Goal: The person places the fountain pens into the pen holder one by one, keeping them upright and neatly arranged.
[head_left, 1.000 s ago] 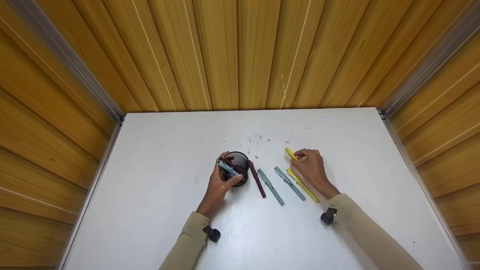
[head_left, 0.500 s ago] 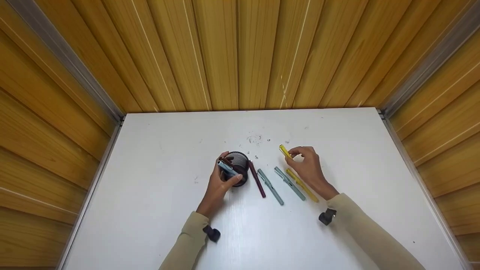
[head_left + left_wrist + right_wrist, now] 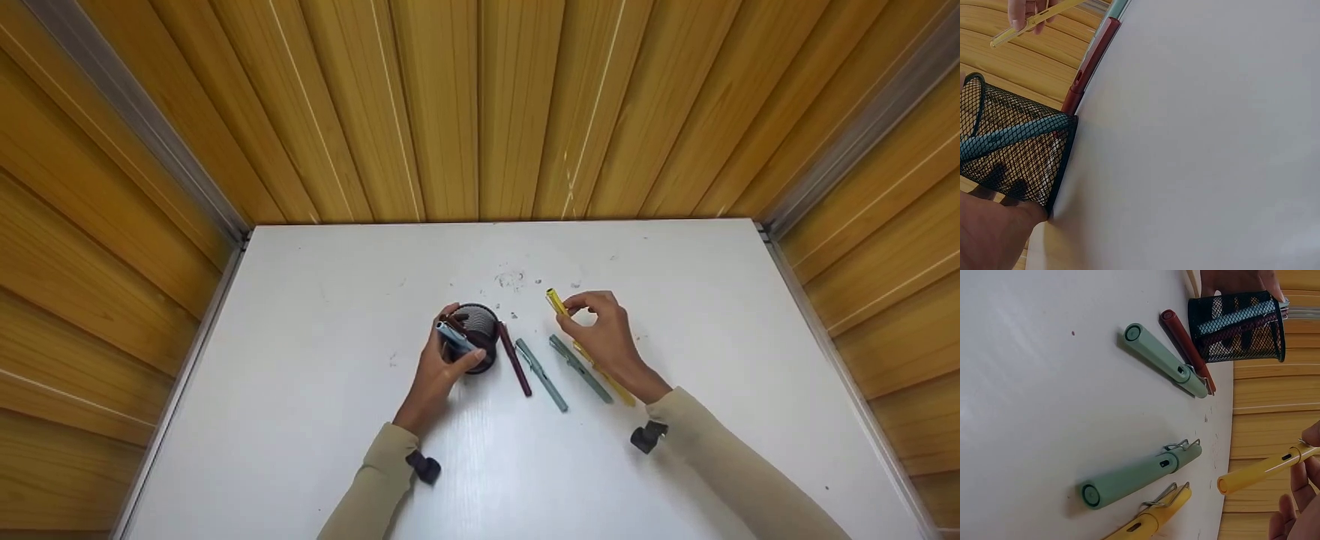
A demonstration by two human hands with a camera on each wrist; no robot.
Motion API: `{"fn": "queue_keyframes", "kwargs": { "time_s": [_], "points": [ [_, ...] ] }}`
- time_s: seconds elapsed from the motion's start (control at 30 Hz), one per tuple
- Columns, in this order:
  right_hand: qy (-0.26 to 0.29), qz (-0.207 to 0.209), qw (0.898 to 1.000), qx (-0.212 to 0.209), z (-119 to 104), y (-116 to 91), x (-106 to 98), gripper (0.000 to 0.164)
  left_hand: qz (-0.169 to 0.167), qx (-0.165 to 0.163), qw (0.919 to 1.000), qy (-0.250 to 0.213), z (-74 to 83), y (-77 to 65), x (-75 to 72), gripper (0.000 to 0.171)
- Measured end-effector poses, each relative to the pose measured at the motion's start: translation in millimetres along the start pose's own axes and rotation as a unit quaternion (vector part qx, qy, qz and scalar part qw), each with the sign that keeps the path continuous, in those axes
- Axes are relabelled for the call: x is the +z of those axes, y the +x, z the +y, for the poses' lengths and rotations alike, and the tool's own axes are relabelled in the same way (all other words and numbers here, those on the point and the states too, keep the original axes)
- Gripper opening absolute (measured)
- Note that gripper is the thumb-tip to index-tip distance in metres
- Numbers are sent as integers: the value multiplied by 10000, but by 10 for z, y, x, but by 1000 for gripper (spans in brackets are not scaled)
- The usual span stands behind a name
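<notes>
My left hand (image 3: 437, 375) grips a black mesh pen cup (image 3: 1268, 349) standing on the table. Inside it lean a light blue pen (image 3: 456, 337) and a dark red pen (image 3: 1235, 331), both seen through the mesh in the right wrist view. Right of the cup, my right hand (image 3: 609, 341) pinches a yellow pen (image 3: 555, 301) between thumb and fingers, raised off the table. That pen's barrel end (image 3: 1227, 485) points out from the fingers in the right wrist view. Below this hand lies a second yellow pen (image 3: 1157, 520), partly hidden by the hand in the head view.
On the white table (image 3: 337, 337), a dark red pen (image 3: 515, 361) lies close beside the cup. Two grey-green pens, one nearer the cup (image 3: 541, 375) and one farther right (image 3: 581, 369), lie roughly parallel to it. Wood-look panels (image 3: 442, 112) rise behind and at both sides.
My right hand has moved left and slightly toward the back, carrying the yellow pen closer to the cup and tipping it more upright. The left hand and cup have stayed in place.
</notes>
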State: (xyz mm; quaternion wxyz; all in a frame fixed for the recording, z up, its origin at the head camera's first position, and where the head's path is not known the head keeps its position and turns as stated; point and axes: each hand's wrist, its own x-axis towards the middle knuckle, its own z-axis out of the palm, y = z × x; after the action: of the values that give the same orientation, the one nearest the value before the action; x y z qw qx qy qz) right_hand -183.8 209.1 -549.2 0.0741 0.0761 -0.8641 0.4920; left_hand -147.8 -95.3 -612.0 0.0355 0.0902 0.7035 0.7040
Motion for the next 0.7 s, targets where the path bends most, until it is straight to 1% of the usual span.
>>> {"fn": "queue_keyframes", "kwargs": {
  "time_s": [0.13, 0.37, 0.57, 0.7],
  "points": [
    [-19, -20, 9999, -153, -49, 0, 17, 16, 17, 23, 10000, 3, -3, 2, 0, 90],
    [21, 24, 9993, -383, -137, 11, 53, 14, -108, 100, 9998, -104, 3, 8, 12, 87],
    [130, 43, 9982, -579, -214, 36, 93, 16, -59, 128, 9998, -149, -4, 18, 4, 87],
    [158, 39, 9976, -668, -244, 34, 110, 16, -27, 119, 9999, -75, -2, 13, 4, 89]
  ]
}}
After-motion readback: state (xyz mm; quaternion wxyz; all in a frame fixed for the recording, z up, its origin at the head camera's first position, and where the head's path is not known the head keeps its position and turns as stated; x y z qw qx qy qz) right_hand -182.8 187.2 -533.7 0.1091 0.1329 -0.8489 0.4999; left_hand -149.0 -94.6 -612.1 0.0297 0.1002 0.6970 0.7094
